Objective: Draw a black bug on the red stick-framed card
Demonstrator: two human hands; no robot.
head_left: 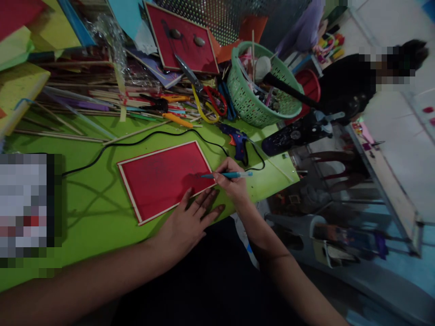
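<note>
I'd call this drawing — right hand (pixel 231 182) pinching a pen (pixel 242 174), left hand (pixel 181 226) splayed at the red board (pixel 156 181) — next stroke needs steadiness.

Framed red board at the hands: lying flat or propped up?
Flat: the red board sits with its visible edges down on the green tabletop, left hand at its near side, right hand holding a pen over it.
</note>
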